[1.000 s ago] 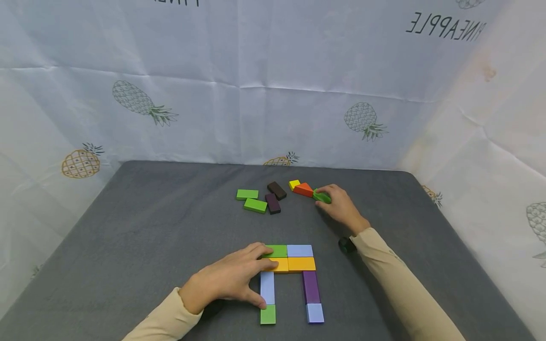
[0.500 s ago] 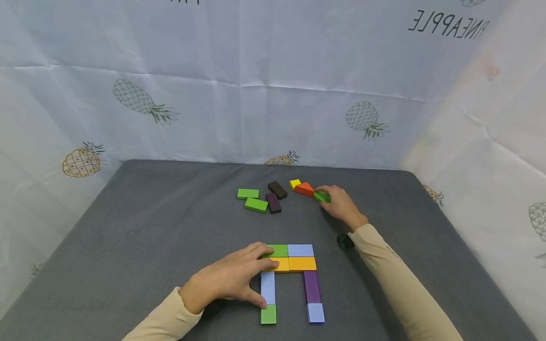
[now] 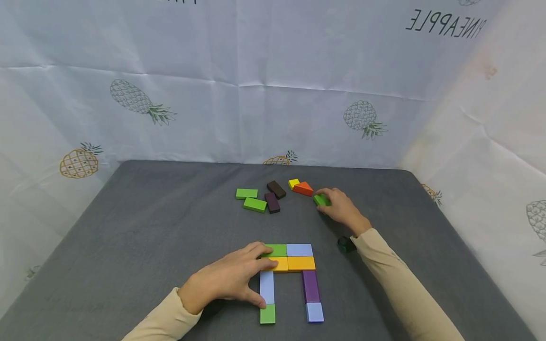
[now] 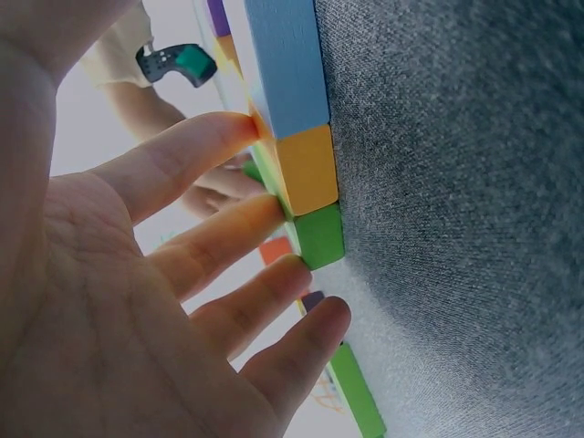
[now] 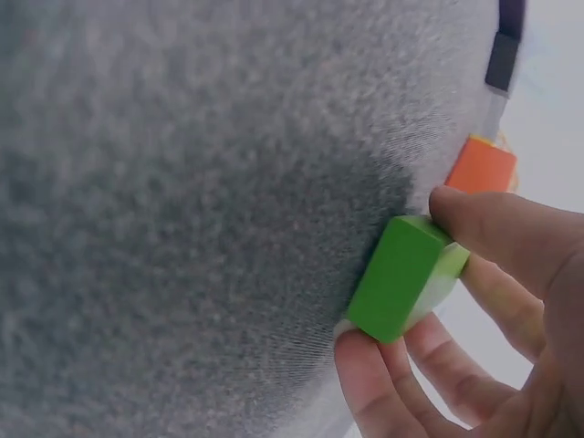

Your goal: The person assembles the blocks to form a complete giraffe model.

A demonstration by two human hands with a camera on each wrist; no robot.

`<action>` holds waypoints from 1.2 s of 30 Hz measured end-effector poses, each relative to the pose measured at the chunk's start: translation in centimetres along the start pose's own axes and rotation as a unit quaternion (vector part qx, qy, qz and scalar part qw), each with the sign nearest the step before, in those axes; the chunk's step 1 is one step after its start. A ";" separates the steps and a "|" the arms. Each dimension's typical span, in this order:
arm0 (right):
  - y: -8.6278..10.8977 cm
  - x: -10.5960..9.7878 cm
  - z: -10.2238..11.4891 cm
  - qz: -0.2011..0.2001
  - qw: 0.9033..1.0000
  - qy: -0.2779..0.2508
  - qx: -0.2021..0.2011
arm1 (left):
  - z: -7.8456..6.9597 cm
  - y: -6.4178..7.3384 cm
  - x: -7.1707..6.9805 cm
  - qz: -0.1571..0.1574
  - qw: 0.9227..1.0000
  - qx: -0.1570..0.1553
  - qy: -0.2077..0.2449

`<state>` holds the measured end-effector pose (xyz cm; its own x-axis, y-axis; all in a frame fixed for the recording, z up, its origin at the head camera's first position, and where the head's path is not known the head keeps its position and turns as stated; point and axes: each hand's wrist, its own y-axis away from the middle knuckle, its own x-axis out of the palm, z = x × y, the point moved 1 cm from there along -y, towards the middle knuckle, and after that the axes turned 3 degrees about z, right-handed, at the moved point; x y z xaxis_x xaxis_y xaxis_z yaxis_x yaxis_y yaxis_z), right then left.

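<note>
My right hand [image 3: 339, 208] pinches a green block [image 3: 322, 200] at the back right of the table. In the right wrist view the thumb presses one end of that green block [image 5: 394, 278] and fingers curl to its other end. An orange-red triangular block [image 3: 304, 189] lies just to its left, with a yellow block [image 3: 293, 183] behind. My left hand [image 3: 230, 277] rests with spread, extended fingers along the left of a flat block arrangement. Its fingertips touch a green block [image 3: 277, 250] and a yellow-orange block [image 3: 279, 264], with the thumb beside a light blue block [image 3: 267, 287].
The arrangement also has a purple block [image 3: 311, 286], light blue blocks and a small green block [image 3: 268, 314]. Two green blocks [image 3: 255, 204] and two dark blocks [image 3: 272, 202] lie farther back on the grey table [image 3: 170, 227]. A pineapple-print cloth [image 3: 256, 118] hangs behind.
The green block in my right hand has turned slightly and come away from the orange-red triangular block, leaving a gap. My left hand has stayed where it was.
</note>
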<state>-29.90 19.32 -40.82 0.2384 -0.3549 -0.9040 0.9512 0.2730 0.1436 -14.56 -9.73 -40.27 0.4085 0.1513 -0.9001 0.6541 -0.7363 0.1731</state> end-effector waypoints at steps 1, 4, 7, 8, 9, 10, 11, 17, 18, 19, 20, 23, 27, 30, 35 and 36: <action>0.1 0.0 0.0 0.001 1.000 -0.003 -0.001 | 0.0 0.0 0.0 0.000 1.000 -0.001 0.000; 0.6 -0.2 0.1 0.004 1.000 -0.010 -0.008 | -0.1 0.0 0.0 -0.002 1.000 0.001 -0.002; 1.1 -0.4 0.3 0.007 1.000 -0.014 -0.011 | -0.1 0.0 0.0 -0.003 1.000 0.002 -0.004; 1.3 -0.4 0.4 0.008 1.000 -0.015 -0.013 | -0.1 0.0 0.0 -0.003 1.000 0.002 -0.004; 1.4 -0.5 0.4 0.010 1.000 -0.016 -0.011 | -0.1 0.0 0.0 -0.004 1.000 0.002 -0.004; 1.6 -0.5 0.5 0.013 1.000 -0.016 -0.011 | -0.1 0.0 0.0 -0.004 1.000 0.003 -0.004; 1.8 -0.5 0.5 0.016 1.000 -0.016 -0.009 | -0.1 0.0 0.0 -0.004 1.000 0.003 -0.004; 2.6 0.0 0.6 0.036 0.999 -0.012 -0.010 | 0.0 0.0 0.1 -0.004 1.000 0.003 -0.004; 2.7 0.1 0.6 0.038 0.999 -0.011 -0.010 | 0.0 0.0 0.1 -0.004 1.000 0.003 -0.005; 2.8 0.2 0.6 0.040 0.999 -0.010 -0.010 | 0.0 0.0 0.1 -0.004 1.000 0.003 -0.006; 2.9 0.2 0.6 0.044 0.999 -0.012 -0.008 | 0.0 0.0 0.1 -0.005 1.000 0.003 -0.007; 3.2 0.2 0.7 0.057 0.998 -0.017 -0.004 | 0.0 0.0 0.1 -0.005 1.000 0.003 -0.007; 3.5 0.2 0.7 0.077 0.997 -0.025 -0.006 | 0.0 0.0 0.1 -0.005 1.000 0.004 -0.003; 3.8 0.3 0.6 0.087 0.996 -0.029 -0.019 | 0.0 0.1 0.1 -0.003 1.000 0.004 -0.001; 4.3 0.4 0.1 0.095 0.993 -0.047 -0.050 | 0.0 0.1 0.0 0.002 1.000 0.001 0.002; 4.5 0.4 0.0 0.097 0.992 -0.050 -0.058 | 0.0 0.1 -0.1 0.002 1.000 0.001 0.003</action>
<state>-25.57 20.38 -40.49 0.4384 -0.3705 -0.8189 0.8578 0.4443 0.2583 -14.50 -9.77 -40.19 0.4151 0.1510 -0.8971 0.6510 -0.7382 0.1770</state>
